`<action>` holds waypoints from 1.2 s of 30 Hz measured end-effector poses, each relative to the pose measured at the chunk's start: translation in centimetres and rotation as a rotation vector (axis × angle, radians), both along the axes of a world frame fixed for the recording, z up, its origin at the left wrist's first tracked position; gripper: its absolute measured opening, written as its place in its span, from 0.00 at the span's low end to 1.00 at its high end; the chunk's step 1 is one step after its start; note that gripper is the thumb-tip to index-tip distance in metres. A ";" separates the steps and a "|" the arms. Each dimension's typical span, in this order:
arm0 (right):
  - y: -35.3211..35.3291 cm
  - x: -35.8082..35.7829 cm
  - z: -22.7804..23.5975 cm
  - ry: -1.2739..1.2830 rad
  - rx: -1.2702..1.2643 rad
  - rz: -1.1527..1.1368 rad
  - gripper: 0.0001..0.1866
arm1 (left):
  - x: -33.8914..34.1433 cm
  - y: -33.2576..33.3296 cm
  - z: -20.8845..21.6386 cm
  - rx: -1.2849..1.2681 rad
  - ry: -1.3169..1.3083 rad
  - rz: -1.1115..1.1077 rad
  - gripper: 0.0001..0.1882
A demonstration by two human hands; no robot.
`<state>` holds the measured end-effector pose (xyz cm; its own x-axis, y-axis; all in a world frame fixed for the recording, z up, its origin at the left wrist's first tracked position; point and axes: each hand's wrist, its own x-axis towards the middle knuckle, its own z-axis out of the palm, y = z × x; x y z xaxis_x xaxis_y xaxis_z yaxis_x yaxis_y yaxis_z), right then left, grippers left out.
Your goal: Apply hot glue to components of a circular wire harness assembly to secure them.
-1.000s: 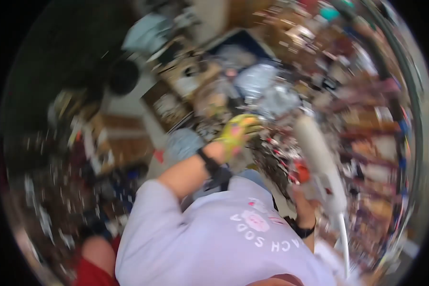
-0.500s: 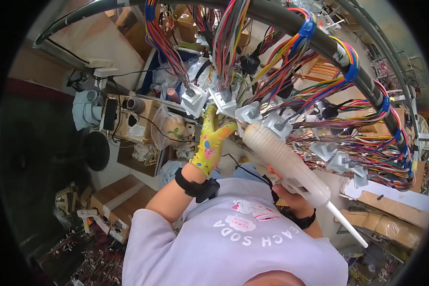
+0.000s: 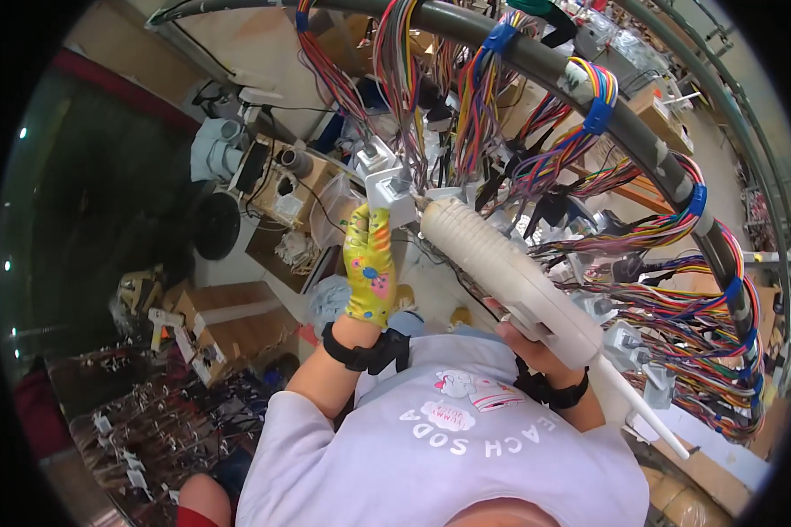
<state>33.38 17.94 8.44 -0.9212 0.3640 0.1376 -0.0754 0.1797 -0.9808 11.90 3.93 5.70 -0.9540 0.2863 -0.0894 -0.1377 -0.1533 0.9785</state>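
Observation:
My left hand (image 3: 370, 270), in a yellow flowered glove, pinches a white square plastic housing (image 3: 393, 197) hanging at the end of a bundle of coloured wires (image 3: 397, 61). My right hand (image 3: 536, 353) is bare and wrapped around the handle of a large whitish glue gun (image 3: 503, 268); the gun's body hides part of the fingers. Its nozzle points up and left, close beside the held housing; contact cannot be made out. Out of the gun's back end runs a white glue stick (image 3: 649, 409). Another white housing (image 3: 376, 155) hangs just behind the held one.
A curved dark metal rail (image 3: 545, 66) arches overhead, with many wire bundles tied to it by blue tape (image 3: 599, 116). More housings (image 3: 626, 344) dangle at the right. A cardboard box (image 3: 237, 321) stands on the left floor, near a wooden box (image 3: 292, 189). A knee shows at the lower left.
My left hand has come out from among the housings and now grips one from below. The glue gun's nozzle has shifted left toward it. The whole view has turned somewhat.

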 end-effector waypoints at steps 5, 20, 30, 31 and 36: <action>0.9 0.1 0.8 0.005 0.125 0.123 0.30 | 1.2 -0.9 2.8 0.087 -0.051 -0.086 0.15; -0.2 1.2 -1.7 -0.057 0.293 0.089 0.28 | 2.6 0.2 3.1 0.288 -0.256 -0.182 0.17; -1.8 1.6 -4.1 -0.092 -0.258 -0.045 0.31 | 2.7 0.4 1.9 0.339 -0.206 -0.168 0.18; -1.8 1.6 -4.1 -0.092 -0.258 -0.043 0.31 | 2.8 0.5 2.0 0.309 -0.207 -0.160 0.18; -1.4 1.3 -3.4 -0.114 -0.354 0.016 0.31 | 2.9 0.6 1.9 0.293 -0.194 -0.143 0.19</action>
